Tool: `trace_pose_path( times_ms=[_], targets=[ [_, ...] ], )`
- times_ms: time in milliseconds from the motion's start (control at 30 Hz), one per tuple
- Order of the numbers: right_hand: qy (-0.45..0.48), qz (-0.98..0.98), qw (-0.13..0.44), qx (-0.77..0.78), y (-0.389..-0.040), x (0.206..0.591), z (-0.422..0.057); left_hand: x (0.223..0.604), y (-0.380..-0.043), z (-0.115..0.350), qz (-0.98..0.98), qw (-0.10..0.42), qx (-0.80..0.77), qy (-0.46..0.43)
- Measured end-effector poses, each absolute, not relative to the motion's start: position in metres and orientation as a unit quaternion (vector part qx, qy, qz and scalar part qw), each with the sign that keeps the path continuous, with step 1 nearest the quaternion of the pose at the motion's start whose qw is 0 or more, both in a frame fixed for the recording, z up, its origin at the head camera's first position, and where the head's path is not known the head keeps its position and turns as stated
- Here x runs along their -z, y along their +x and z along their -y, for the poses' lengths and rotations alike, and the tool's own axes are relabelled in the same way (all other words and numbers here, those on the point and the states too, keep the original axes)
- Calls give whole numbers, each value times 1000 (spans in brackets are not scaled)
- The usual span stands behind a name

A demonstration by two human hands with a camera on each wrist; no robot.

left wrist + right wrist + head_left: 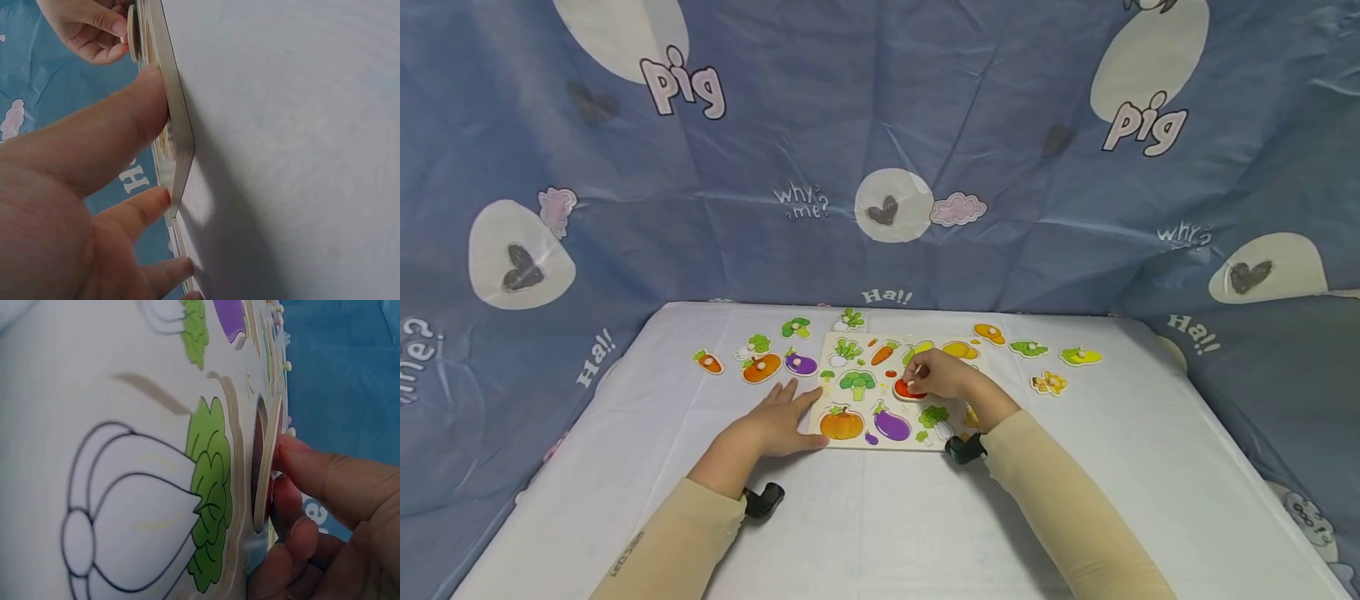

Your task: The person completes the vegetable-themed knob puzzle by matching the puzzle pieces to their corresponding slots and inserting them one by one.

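A pale wooden puzzle board point(871, 410) printed with vegetables lies on the white table. My right hand point(946, 377) pinches the small knob of a red tomato-like puzzle piece point(901, 390) over the board's middle. In the right wrist view this piece point(267, 469) stands tilted at a dark recess, partly lifted off the board. Whether its lower edge touches the recess I cannot tell. My left hand point(773, 425) rests spread at the board's left edge, its thumb point(134, 103) on the front corner and its other fingers along the side.
Left of and behind the board lie loose knobbed pieces: a carrot point(708, 362), pumpkin point(762, 368), eggplant point(801, 363), broccoli point(797, 327) and others. To the right lie several more, including a yellow-green one point(1080, 357). A blue printed cloth point(820, 250) hangs behind the table.
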State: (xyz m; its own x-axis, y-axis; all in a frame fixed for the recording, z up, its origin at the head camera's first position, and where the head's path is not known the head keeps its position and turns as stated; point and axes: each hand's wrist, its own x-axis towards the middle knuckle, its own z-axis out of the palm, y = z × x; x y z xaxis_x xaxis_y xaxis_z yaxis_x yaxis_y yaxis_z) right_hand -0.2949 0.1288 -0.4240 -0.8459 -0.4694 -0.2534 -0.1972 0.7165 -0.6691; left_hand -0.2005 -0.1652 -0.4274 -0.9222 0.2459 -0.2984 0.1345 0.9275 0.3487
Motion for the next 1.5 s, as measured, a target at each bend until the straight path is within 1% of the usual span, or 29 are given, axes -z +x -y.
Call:
trace_pose_path(
  times_ms=[1033, 1233, 1500],
  targets=[
    [-176, -899, 205, 344, -295, 428, -130, 430, -203, 165, -966, 175, -163, 94],
    [-184, -898, 182, 356, -291, 422, -140, 428, -202, 164, -966, 175, -166, 98],
    [-200, -895, 152, 369, -282, 407, -165, 427, -200, 164, -966, 174, -164, 94]
  ],
)
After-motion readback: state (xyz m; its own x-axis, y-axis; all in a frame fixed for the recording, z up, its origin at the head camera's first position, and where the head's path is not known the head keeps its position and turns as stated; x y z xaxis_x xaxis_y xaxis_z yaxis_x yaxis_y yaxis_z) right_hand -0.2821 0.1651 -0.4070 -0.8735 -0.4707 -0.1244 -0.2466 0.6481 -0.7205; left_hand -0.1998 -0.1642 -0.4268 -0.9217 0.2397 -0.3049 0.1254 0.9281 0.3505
